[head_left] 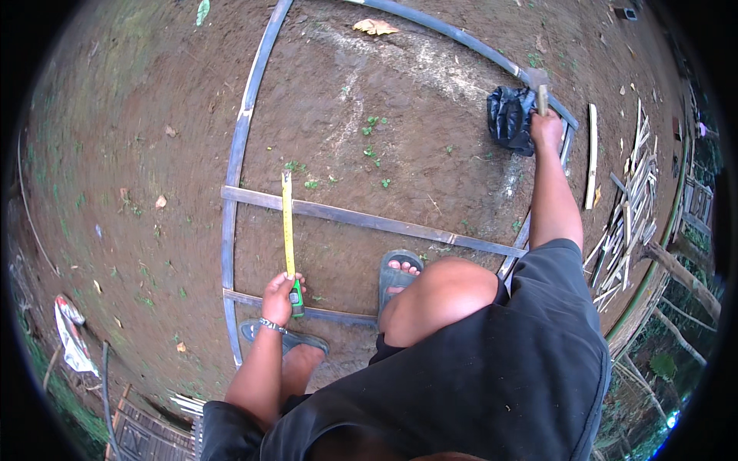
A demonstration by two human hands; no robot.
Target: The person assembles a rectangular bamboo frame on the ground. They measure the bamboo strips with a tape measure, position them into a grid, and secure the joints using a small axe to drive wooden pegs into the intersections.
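Observation:
My left hand [278, 296] is closed around a green and black tape measure [297, 298]. Its yellow blade [288, 223] is pulled out away from me and crosses over a flat crosspiece [346, 214] of a wooden frame. Out at the far right, my right hand [546, 131] is closed around the wooden handle of what looks like a hammer [543, 98], its grey head resting by the frame's corner. A crumpled black plastic bag [509, 119] lies against that hand; whether the fingers touch it, I cannot tell.
The frame's long left strip [240, 146] and curved far strip [453, 32] lie on bare soil. Right of it are a loose pale strip [591, 157] and a pile of split sticks [629, 215]. A white sack [73, 334] lies far left. My sandalled foot [396, 280] stands between crosspieces.

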